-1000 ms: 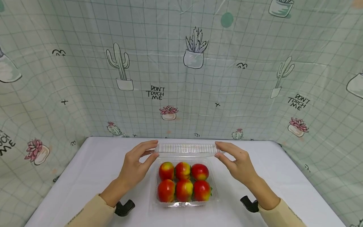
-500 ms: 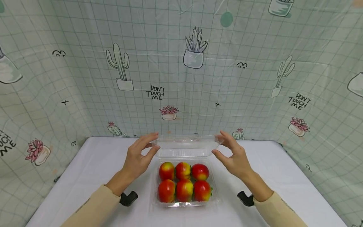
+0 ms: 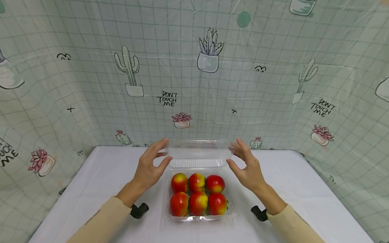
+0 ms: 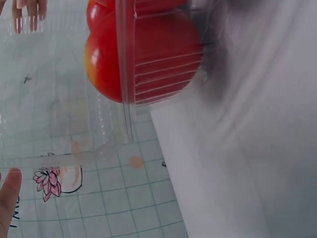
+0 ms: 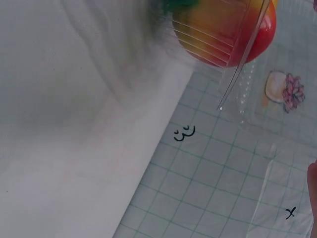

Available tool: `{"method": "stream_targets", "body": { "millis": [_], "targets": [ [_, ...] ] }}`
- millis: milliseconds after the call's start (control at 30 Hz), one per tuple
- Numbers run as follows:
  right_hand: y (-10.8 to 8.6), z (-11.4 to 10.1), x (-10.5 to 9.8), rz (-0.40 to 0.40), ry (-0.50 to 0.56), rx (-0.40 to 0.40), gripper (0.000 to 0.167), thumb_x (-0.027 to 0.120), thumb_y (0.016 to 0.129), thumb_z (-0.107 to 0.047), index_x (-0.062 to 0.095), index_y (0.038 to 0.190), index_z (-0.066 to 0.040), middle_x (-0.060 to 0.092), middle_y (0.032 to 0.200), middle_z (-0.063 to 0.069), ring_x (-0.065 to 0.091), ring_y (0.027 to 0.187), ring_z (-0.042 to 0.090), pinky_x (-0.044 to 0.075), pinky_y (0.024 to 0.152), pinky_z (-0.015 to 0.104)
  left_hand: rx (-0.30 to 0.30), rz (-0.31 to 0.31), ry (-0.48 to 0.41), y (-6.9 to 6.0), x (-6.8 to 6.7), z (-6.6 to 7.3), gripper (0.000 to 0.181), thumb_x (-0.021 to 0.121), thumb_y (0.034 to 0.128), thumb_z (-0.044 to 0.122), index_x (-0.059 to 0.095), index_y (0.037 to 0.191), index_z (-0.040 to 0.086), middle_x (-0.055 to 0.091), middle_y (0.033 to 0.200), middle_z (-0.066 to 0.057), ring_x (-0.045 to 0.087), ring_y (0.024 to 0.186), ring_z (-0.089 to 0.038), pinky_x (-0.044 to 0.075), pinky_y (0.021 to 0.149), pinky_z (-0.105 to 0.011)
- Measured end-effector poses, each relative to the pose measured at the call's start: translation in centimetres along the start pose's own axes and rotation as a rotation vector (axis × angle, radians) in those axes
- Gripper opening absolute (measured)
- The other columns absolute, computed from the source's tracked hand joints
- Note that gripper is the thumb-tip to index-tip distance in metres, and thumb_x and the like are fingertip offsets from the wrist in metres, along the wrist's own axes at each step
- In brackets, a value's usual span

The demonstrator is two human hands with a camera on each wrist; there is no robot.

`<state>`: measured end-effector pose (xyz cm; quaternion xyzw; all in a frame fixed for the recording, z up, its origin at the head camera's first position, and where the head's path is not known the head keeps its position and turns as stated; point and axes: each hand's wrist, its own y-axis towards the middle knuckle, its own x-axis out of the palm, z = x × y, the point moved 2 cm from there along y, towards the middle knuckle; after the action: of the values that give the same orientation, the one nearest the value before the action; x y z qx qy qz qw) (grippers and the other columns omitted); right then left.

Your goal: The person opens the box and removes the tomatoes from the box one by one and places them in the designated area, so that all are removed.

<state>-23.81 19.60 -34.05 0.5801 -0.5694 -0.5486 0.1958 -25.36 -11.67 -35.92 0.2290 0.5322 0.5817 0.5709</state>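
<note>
A clear plastic clamshell box (image 3: 197, 218) sits on the table, with several round red-and-yellow fruits (image 3: 198, 204) in two rows. Its transparent lid (image 3: 197, 148) stands raised at the far side. At the lid's left edge, my left hand (image 3: 150, 170) holds it between thumb and fingers. My right hand (image 3: 250, 170) holds the right edge, thumb in front and fingertips partly seen through the plastic. In the left wrist view, a fingertip (image 4: 11, 191) meets the lid's rim. The right wrist view has one finger (image 5: 312, 186) at its right border and the box's ribbed side (image 5: 208, 39).
White cloth covers the table (image 3: 100, 182). Behind and on both sides hangs a pale green checked curtain (image 3: 194, 84) with printed cacti and lettering. A black wrist mount (image 3: 139, 211) is on the left wrist, another (image 3: 259, 213) on the right.
The lid has tilted, its upper edge now higher in the head view. Both hands have moved with it, the right one slightly inward. The box and fruits stay put.
</note>
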Motion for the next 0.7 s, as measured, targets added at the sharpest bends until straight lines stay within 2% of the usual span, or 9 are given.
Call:
{"method": "stream_targets", "body": {
  "millis": [233, 367, 567, 700],
  "targets": [
    [0.1, 0.4, 0.3, 0.002, -0.068, 0.029, 0.079, 0.069, 0.071, 0.020, 0.031, 0.140, 0.012, 0.058, 0.116, 0.030, 0.063, 0.088, 0.042, 0.053, 0.075, 0.050, -0.043, -0.011, -0.012, -0.1, 0.5, -0.8, 0.077, 0.074, 0.0747, -0.012, 0.040, 0.142, 0.002, 0.054, 0.123, -0.017, 0.059, 0.102, -0.032, 0.056, 0.079, -0.041],
    [0.0, 1.1, 0.4, 0.004, -0.077, 0.038, 0.079, 0.068, 0.072, 0.019, 0.028, 0.141, 0.013, 0.059, 0.114, 0.029, 0.064, 0.084, 0.040, 0.054, 0.070, 0.051, -0.066, -0.025, -0.005, -0.2, 1.0, -1.3, 0.083, 0.072, 0.0766, -0.012, 0.034, 0.148, 0.006, 0.053, 0.123, -0.017, 0.059, 0.101, -0.032, 0.055, 0.081, -0.041],
    [-1.0, 3.9, 1.1, -0.021, -0.079, 0.104, 0.086, 0.069, 0.076, 0.016, 0.023, 0.148, 0.003, 0.060, 0.116, 0.022, 0.065, 0.086, 0.034, 0.055, 0.075, 0.044, -0.077, -0.031, 0.035, -0.3, 1.3, -1.8, 0.085, 0.072, 0.0761, -0.013, 0.029, 0.148, -0.001, 0.053, 0.123, -0.018, 0.060, 0.102, -0.033, 0.055, 0.082, -0.038],
    [-1.5, 5.5, 1.5, -0.037, -0.100, 0.135, 0.089, 0.069, 0.079, 0.012, 0.020, 0.151, -0.005, 0.060, 0.115, 0.017, 0.066, 0.086, 0.026, 0.055, 0.078, 0.034, -0.102, -0.054, 0.064, -0.6, 1.5, -2.0, 0.088, 0.072, 0.0768, -0.012, 0.025, 0.150, 0.002, 0.052, 0.124, -0.018, 0.059, 0.102, -0.032, 0.055, 0.083, -0.037]
  ]
}}
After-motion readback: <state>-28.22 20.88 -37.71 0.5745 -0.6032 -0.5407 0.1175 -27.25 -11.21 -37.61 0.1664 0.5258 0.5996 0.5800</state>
